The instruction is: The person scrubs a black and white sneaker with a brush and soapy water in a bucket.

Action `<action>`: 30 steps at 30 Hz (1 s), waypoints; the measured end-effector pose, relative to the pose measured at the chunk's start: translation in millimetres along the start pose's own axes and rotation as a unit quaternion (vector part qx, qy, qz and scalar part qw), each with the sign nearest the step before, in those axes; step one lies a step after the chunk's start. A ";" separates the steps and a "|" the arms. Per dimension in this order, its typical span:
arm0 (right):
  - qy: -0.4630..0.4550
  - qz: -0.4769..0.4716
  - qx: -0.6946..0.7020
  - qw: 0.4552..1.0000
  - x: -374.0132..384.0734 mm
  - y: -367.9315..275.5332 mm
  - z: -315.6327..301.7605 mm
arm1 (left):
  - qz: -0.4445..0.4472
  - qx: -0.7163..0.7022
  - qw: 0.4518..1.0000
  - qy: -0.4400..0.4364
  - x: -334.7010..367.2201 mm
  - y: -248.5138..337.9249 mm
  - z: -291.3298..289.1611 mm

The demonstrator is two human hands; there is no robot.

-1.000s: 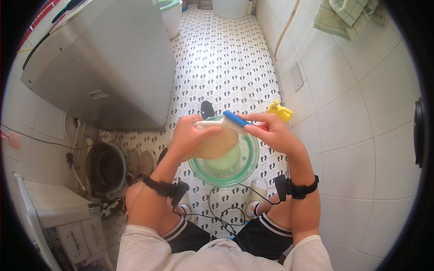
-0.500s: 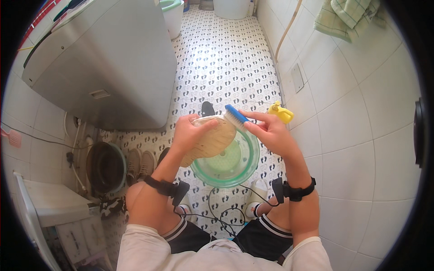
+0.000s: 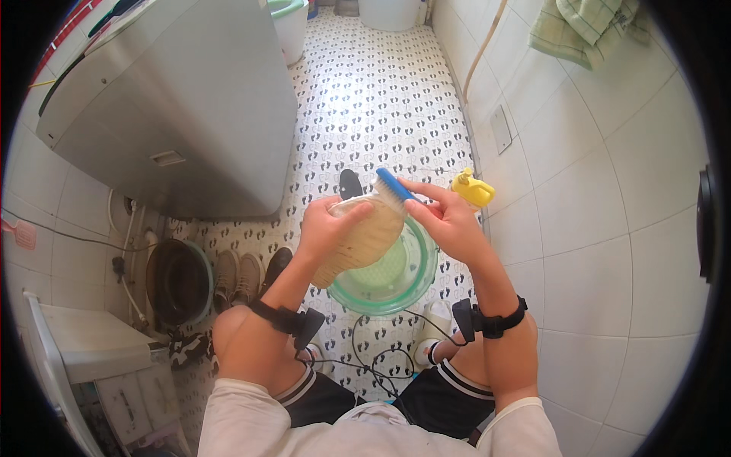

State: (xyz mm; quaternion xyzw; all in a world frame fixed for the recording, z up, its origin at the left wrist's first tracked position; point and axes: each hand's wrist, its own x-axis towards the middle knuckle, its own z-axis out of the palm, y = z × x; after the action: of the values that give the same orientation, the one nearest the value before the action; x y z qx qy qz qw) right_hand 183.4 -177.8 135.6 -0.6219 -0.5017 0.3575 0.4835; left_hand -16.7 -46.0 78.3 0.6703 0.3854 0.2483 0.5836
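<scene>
Hiding part of basin [image 3: 384, 308]: held shoe [image 3: 367, 238]; yellow bottle [image 3: 474, 189] right

Shows cream-beige on shoe [image 3: 369, 238] in L hand [image 3: 329, 227]; blue back w/ wht bristles on brush [image 3: 391, 183] in R hand [image 3: 449, 222]. Below both, see-thru pale grn w/ darker grn rim on basin [image 3: 378, 309]. Just beyond R hand, bright yel on bottle [image 3: 475, 190]. Beyond both, blk footprint pattern on wht floor [image 3: 365, 122]. L of L hand, plain gry on appliance [image 3: 190, 107]. Well beyond R hand, pale grn w/ dk checks on towel [image 3: 579, 34].
</scene>
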 end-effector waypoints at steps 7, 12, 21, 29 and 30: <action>-0.002 0.008 0.065 0.998 -5.1 -0.9 0.9 | 0.001 -0.116 0.992 0.040 9.2 -1.1 -10.4; 0.016 0.025 0.054 0.998 0.3 7.8 5.8 | -0.010 -0.094 0.995 0.036 3.5 -0.2 4.2; 0.074 -0.005 0.081 0.994 -6.5 8.6 27.6 | -0.017 -0.153 0.988 0.032 11.3 -9.8 -5.2; 0.105 0.008 0.073 0.992 -11.6 14.3 51.3 | -0.037 -0.196 0.978 0.062 12.6 -8.8 -7.1; 0.127 -0.014 0.068 0.989 -13.9 17.2 56.1 | -0.041 -0.222 0.972 0.064 13.2 -10.1 -8.1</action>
State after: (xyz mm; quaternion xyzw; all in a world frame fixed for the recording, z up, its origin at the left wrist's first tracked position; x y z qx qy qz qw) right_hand 132.7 -178.2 103.0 -0.6208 -0.4195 0.3016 0.5896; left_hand -17.6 -30.4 68.5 0.4908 0.3839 0.3457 0.7016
